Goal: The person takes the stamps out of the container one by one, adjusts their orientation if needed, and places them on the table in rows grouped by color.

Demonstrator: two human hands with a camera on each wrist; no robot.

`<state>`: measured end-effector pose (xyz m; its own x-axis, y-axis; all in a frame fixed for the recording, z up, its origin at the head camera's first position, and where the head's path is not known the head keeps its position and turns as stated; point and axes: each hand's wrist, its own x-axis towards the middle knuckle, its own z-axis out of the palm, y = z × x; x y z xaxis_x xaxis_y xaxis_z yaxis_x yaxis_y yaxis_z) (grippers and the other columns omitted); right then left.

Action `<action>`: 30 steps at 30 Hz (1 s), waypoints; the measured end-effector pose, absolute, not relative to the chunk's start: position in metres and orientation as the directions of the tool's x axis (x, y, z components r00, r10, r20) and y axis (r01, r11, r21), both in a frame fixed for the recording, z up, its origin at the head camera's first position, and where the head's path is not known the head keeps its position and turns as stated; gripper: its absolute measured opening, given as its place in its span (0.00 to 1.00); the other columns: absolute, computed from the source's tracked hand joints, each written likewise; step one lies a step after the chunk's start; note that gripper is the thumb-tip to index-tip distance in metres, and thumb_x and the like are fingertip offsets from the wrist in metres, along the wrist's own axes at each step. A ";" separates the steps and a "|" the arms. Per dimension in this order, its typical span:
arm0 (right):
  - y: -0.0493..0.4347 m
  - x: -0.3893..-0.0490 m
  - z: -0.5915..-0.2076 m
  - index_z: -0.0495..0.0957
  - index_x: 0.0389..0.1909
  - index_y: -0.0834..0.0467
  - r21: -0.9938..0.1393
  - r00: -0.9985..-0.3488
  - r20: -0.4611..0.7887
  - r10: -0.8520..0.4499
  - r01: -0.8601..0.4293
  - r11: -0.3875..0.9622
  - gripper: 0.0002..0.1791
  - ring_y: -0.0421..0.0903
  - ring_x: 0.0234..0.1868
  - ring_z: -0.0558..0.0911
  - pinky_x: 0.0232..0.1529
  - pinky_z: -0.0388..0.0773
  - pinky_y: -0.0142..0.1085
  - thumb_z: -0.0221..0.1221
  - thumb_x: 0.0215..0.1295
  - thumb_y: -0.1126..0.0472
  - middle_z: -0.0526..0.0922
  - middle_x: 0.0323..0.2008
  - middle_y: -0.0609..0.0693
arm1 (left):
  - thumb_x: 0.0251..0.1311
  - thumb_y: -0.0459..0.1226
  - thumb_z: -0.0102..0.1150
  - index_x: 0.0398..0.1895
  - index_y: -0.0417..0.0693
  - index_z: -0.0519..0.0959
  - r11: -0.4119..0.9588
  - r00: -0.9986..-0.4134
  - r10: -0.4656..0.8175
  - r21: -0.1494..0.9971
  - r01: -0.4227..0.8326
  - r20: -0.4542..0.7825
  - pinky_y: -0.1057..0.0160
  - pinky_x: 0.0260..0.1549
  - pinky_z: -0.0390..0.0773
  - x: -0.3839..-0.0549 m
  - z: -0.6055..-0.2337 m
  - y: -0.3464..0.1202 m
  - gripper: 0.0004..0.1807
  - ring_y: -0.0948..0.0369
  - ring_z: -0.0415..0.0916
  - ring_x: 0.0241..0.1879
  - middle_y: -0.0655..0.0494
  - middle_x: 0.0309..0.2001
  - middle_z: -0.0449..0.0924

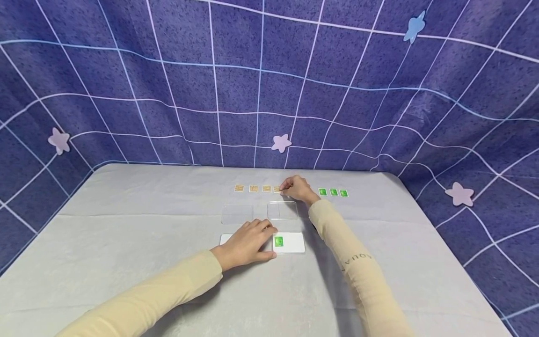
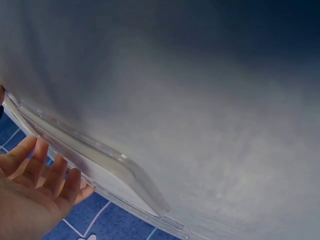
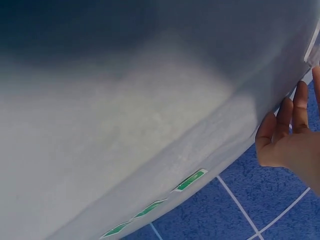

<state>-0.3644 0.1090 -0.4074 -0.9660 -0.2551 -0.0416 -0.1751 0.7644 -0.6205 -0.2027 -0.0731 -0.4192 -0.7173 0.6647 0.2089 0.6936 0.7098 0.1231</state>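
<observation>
In the head view, my left hand (image 1: 250, 241) holds a flat white box (image 1: 292, 242) by its left end, thumb at the front edge and index finger at the back. A small green card with a white border (image 1: 279, 241) lies on that box's left part. The hand mostly covers a second white box (image 1: 225, 238). In the left wrist view, the fingers (image 2: 55, 175) are beside the box. Farther back, my right hand (image 1: 296, 188) pinches the rightmost small orange card (image 1: 276, 189) of a row. The right wrist view does not show that card.
More orange cards (image 1: 253, 189) continue the row leftward. Three green cards (image 1: 333, 192) lie to the right of my right hand. Two clear plastic lids (image 1: 237, 215) lie between the cards and the boxes. A blue gridded curtain (image 1: 236, 89) with stars borders the grey tablecloth (image 1: 139, 224).
</observation>
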 end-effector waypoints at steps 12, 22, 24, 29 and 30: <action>0.119 -0.351 -0.402 0.80 0.37 0.63 -0.633 -0.932 0.026 -0.361 -0.295 0.716 0.09 0.42 0.31 0.74 0.36 0.70 0.30 0.61 0.53 0.68 0.83 0.36 0.56 | 0.50 0.55 0.60 0.52 0.46 0.73 0.714 -0.724 0.659 0.135 0.687 0.203 0.56 0.43 0.72 -0.203 -0.419 -0.073 0.31 0.55 0.71 0.47 0.53 0.48 0.72; 0.131 -0.331 -0.399 0.78 0.39 0.65 -0.647 -0.916 0.051 -0.398 -0.334 0.685 0.11 0.48 0.36 0.80 0.42 0.74 0.37 0.60 0.52 0.70 0.82 0.37 0.58 | 0.50 0.56 0.60 0.53 0.46 0.73 0.722 -0.735 0.649 0.146 0.676 0.197 0.56 0.43 0.72 -0.202 -0.418 -0.073 0.31 0.55 0.70 0.47 0.54 0.49 0.72; 0.133 -0.327 -0.398 0.78 0.40 0.65 -0.653 -0.913 0.051 -0.404 -0.337 0.678 0.12 0.50 0.38 0.80 0.45 0.75 0.39 0.60 0.53 0.70 0.82 0.38 0.58 | 0.50 0.56 0.60 0.53 0.46 0.73 0.725 -0.738 0.645 0.150 0.673 0.197 0.56 0.43 0.72 -0.201 -0.418 -0.073 0.31 0.55 0.70 0.46 0.54 0.49 0.73; 0.137 -0.313 -0.396 0.77 0.41 0.66 -0.680 -0.903 0.062 -0.425 -0.350 0.644 0.13 0.52 0.41 0.80 0.48 0.75 0.42 0.59 0.53 0.70 0.81 0.39 0.60 | 0.49 0.56 0.61 0.52 0.46 0.73 0.732 -0.747 0.633 0.156 0.663 0.201 0.55 0.43 0.71 -0.200 -0.418 -0.072 0.31 0.55 0.71 0.45 0.53 0.48 0.73; 0.137 -0.310 -0.395 0.77 0.41 0.67 -0.685 -0.900 0.068 -0.431 -0.356 0.636 0.13 0.52 0.41 0.79 0.48 0.75 0.42 0.59 0.53 0.71 0.81 0.39 0.60 | 0.49 0.56 0.61 0.52 0.46 0.73 0.734 -0.749 0.631 0.158 0.661 0.203 0.55 0.43 0.71 -0.200 -0.418 -0.072 0.31 0.55 0.71 0.46 0.53 0.48 0.73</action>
